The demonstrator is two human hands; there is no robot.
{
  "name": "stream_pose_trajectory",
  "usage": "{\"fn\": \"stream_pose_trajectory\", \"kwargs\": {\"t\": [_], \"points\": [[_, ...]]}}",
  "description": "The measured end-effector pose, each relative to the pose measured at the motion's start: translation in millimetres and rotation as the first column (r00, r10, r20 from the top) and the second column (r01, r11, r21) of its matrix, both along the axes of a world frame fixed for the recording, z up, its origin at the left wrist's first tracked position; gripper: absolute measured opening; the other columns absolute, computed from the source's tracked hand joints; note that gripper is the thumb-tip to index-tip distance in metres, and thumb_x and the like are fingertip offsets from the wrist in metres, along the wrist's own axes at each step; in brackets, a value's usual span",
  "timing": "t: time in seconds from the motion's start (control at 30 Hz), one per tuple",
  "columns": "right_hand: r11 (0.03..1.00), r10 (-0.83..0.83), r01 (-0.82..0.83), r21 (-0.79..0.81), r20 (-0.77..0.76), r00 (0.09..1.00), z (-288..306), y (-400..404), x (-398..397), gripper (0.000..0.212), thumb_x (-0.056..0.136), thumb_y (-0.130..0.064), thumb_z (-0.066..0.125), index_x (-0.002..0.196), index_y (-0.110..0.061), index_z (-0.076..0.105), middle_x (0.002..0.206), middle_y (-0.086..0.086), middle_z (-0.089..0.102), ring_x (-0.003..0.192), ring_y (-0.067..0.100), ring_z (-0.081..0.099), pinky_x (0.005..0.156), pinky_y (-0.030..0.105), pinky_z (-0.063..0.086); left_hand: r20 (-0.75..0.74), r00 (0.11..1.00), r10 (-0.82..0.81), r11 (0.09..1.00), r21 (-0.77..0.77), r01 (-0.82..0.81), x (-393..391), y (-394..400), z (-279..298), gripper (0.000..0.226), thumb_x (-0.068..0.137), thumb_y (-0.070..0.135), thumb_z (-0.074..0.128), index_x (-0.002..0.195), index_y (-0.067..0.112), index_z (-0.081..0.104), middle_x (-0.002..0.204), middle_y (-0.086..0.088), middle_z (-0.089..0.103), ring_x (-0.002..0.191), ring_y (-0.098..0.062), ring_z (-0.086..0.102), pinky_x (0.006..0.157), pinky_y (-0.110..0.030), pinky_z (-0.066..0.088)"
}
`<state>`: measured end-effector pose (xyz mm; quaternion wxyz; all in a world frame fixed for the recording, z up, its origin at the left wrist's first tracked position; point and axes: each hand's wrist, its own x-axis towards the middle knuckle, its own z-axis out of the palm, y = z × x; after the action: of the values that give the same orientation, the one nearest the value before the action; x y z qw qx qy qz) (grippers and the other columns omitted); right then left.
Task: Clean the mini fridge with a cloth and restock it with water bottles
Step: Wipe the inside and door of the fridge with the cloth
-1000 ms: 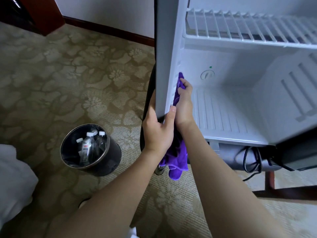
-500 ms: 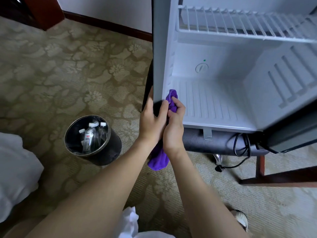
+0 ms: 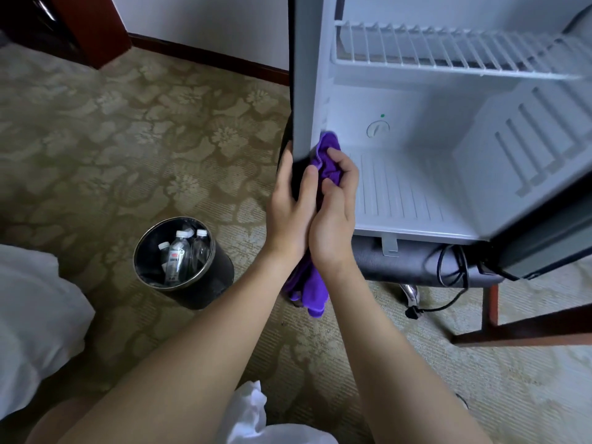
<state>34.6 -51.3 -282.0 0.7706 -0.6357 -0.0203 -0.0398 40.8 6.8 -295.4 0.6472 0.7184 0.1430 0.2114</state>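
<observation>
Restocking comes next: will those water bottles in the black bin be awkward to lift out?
Probably light, being small clear plastic water bottles. They lean loosely together in the bin, so one may topple when its neighbour is pulled. Their round bodies would likely roll if laid down.

Water bottles (image 3: 179, 253) in bin (image 3: 205, 290), left of mini fridge (image 3: 416, 187)

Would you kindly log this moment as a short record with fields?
fridge: mini fridge open, nothing on its floor or wire shelf
cloth: purple cloth at the left inner wall
right hand: right hand grips the cloth
left hand: left hand holds the fridge's left front edge
bottles: water bottles in the black bin on the carpet
</observation>
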Motion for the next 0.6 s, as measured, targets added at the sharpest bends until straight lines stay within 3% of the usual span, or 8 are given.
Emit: {"fn": "stream_pose_trajectory", "kwargs": {"t": [0.13,0.33,0.53,0.6], "points": [[1.0,0.004,-0.004,-0.007,0.096,0.995,17.5,-0.1,17.6,0.038,0.099,0.0,0.032,0.129,-0.018,0.049,0.122,-0.017,0.054,0.11,-0.01,0.051,0.09,0.005,0.035,0.078,0.997,0.024,1.0,-0.02,-0.022,16.0,-1.5,19.8,0.062,0.092,0.045,0.051,0.143,0.01,0.047,0.134,-0.004,0.063,0.125,-0.015,0.058,0.109,-0.043,0.044],[0.998,0.065,-0.064,-0.012,0.088,0.994,18.8,2.7,37.5,0.04,0.099,0.0,0.032,0.133,-0.018,0.045,0.117,-0.021,0.053,0.097,-0.015,0.053,0.083,0.004,0.036,0.095,0.994,0.054,0.996,-0.078,-0.047,25.6,0.3,21.5,0.055,0.095,0.038,0.053,0.14,0.007,0.048,0.124,-0.005,0.067,0.116,-0.016,0.063,0.104,-0.042,0.048],[0.998,0.041,-0.037,-0.051,0.08,0.996,19.4,10.9,78.6,0.046,0.099,-0.004,0.033,0.142,-0.017,0.04,0.143,-0.006,0.046,0.126,0.003,0.044,0.104,0.016,0.035,0.12,0.985,0.126,0.992,0.01,-0.128,34.2,3.7,15.4,0.069,0.088,0.051,0.05,0.144,0.011,0.045,0.133,-0.001,0.063,0.124,-0.013,0.058,0.107,-0.042,0.045],[0.998,0.032,-0.027,-0.059,0.078,0.996,19.1,13.2,92.6,0.047,0.099,-0.005,0.032,0.143,-0.017,0.04,0.145,-0.007,0.045,0.124,-0.001,0.044,0.104,0.013,0.035,0.122,0.984,0.127,0.991,0.026,-0.131,36.8,5.0,9.6,0.073,0.088,0.052,0.052,0.147,0.011,0.042,0.137,-0.003,0.061,0.128,-0.014,0.056,0.108,-0.043,0.044]]}}
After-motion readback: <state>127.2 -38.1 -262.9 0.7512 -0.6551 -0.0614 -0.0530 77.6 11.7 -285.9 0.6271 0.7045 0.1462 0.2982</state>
